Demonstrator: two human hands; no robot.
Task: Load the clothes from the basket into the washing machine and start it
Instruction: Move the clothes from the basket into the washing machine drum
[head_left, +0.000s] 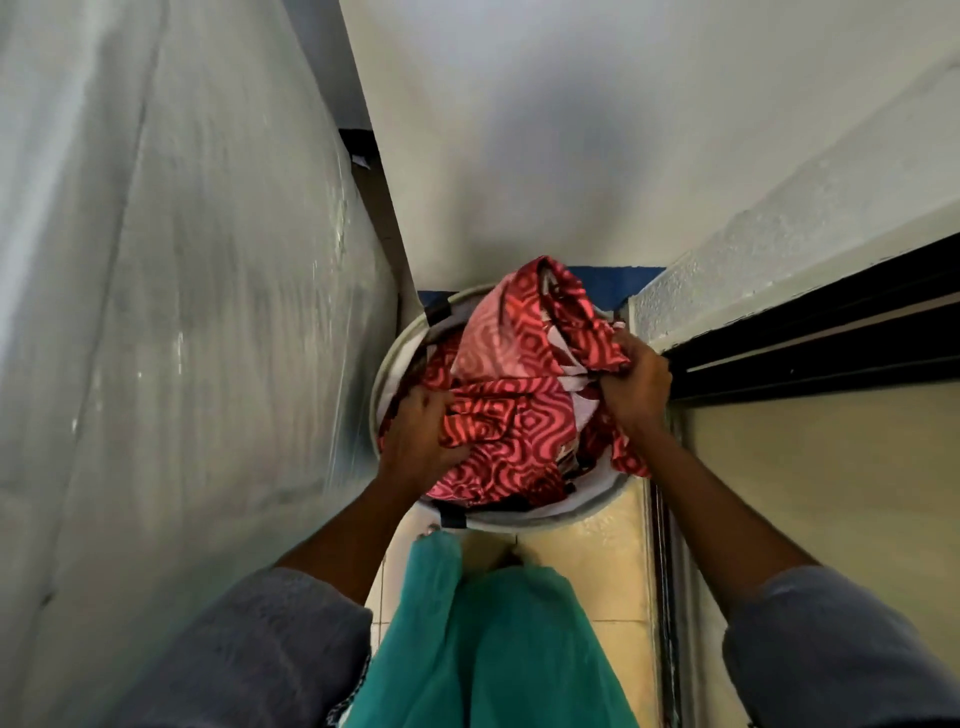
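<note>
A round white laundry basket (545, 519) stands on the floor in a narrow corner. It is heaped with red cloth with a swirled pink pattern (509, 410). My left hand (423, 441) grips a bunch of this cloth at the basket's left side. My right hand (631, 384) grips another fold of it at the right side, and a part of the cloth is raised above the rim. No washing machine shows in this view.
A large object wrapped in clear plastic (182, 312) fills the left. A white wall (571, 156) rises behind the basket. A dark sliding door track (805, 338) runs along the right. Beige floor tiles (613, 561) lie near my feet, below teal clothing (493, 649).
</note>
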